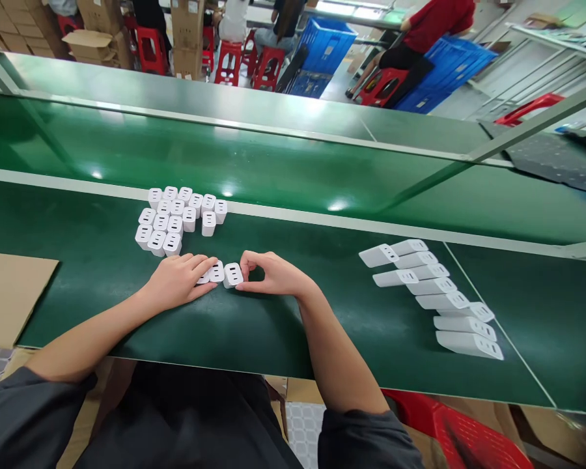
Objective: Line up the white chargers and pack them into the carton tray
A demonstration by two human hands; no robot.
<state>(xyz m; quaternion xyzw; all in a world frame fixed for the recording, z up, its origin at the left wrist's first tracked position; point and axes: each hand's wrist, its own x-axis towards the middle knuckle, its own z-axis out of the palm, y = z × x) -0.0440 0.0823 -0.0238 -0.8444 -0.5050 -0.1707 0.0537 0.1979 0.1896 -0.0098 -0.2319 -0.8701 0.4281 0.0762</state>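
Note:
Between my two hands on the dark green bench point(254, 326) stand a few small white charger blocks point(226, 273) in a short row. My left hand point(178, 280) lies over the left end of the row, fingers curled down on the blocks. My right hand point(268, 273) is curled with its fingertips pinching the rightmost block. Just beyond, a cluster of several identical white blocks point(176, 218) stands upright.
To the right, several long white rows of chargers point(437, 296) lie side by side. A cardboard sheet point(7, 293) lies at the left edge. Behind the bench runs a green conveyor point(254, 163). Other people sit on red stools point(385, 85) near blue crates point(325, 45) and cartons.

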